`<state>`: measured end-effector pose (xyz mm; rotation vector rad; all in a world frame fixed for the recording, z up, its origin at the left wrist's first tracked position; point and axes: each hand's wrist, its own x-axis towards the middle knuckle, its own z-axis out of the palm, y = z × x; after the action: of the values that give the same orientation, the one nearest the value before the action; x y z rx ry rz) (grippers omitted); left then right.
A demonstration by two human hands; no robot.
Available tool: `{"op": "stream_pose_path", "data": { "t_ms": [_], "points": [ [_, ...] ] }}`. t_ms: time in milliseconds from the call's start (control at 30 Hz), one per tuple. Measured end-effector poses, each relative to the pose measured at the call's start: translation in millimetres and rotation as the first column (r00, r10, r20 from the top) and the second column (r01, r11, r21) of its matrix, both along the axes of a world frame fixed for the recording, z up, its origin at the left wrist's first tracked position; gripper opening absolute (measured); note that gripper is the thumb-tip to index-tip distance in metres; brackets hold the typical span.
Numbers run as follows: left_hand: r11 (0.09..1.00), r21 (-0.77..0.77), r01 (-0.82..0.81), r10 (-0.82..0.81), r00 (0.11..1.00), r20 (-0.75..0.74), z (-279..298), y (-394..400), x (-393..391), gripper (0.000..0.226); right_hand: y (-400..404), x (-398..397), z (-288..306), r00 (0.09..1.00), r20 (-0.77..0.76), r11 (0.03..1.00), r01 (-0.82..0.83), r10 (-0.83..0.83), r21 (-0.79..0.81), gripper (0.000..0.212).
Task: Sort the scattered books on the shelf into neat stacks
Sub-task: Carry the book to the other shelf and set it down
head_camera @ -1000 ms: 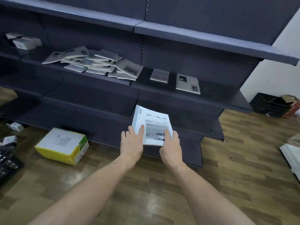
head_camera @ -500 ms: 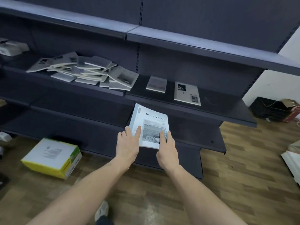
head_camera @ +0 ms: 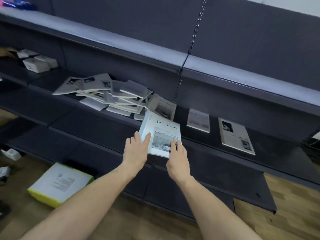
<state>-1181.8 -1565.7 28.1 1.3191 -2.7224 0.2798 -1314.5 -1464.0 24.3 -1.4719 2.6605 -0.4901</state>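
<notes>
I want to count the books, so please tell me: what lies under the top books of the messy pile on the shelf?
Under the top books of the messy pile, more grey books lie crossed, their pale page edges showing. How many lie deeper is covered.

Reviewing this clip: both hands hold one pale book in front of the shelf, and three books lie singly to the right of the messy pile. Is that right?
Not quite. The head view shows only two single books right of the messy pile: a small grey book and a larger white book. Both hands, left and right, do hold the pale book.

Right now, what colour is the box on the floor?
The box is white on top with yellow-green sides, seen in the head view.
</notes>
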Motion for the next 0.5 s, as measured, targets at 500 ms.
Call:
{"op": "stream_pose_path", "data": {
  "t_ms": [500],
  "points": [
    [1.000,-0.015,0.019,-0.019,1.000,-0.010,5,-121,-28,0.079,-126,-36,7,0.993,-0.072,0.994,-0.094,0.090,-0.060,0.084]
  ]
}}
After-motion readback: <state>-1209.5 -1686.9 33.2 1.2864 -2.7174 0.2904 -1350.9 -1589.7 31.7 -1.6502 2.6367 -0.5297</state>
